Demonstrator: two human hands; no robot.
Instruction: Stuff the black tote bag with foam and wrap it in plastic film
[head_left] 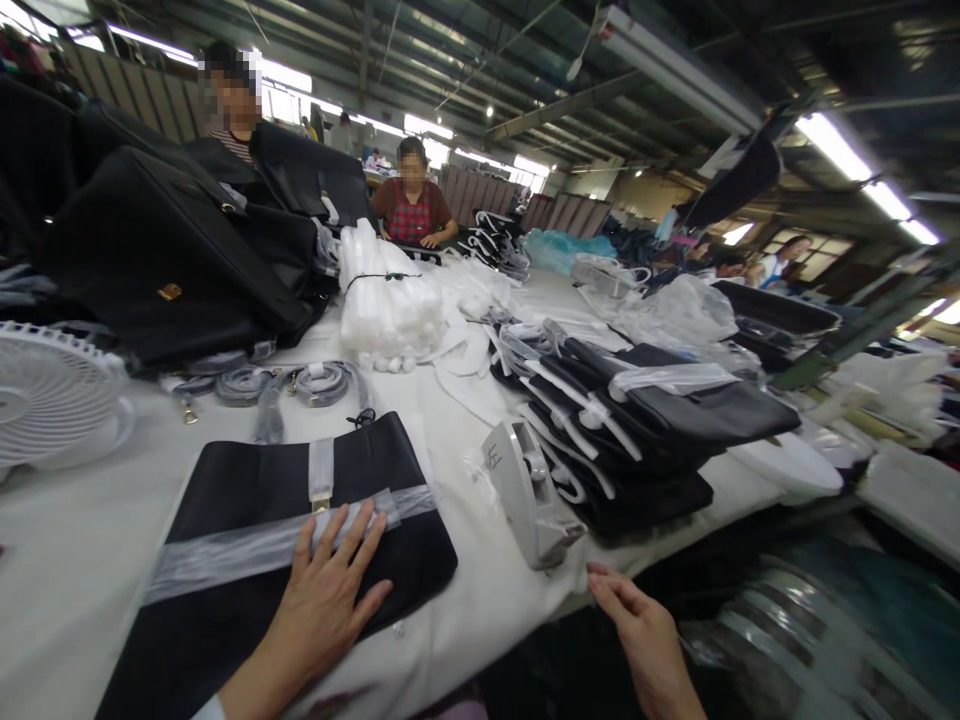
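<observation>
A black handbag (pixel 247 490) lies flat on the white-covered table, with a whitish translucent band across it and a wrapped strap over its clasp. Flat on the band and bag front, fingers spread, rests my left hand (pixel 330 580). To the right stands a tape dispenser (pixel 517 500), its cutter end towards me. Just beyond that end, at the table's front edge, my right hand (pixel 637 630) has thumb and fingertips pinched together. Whatever may be between them is too small to make out. Coiled grey wrapped straps (pixel 322 383) with gold clips lie behind the handbag.
Stacked black bags with white-wrapped handles (pixel 600 430) fill the right of the table. A bundle of white foam tubes (pixel 386 300) sits at the back, near large black bags (pixel 180 250). A white fan (pixel 52 400) stands left. Other people work behind.
</observation>
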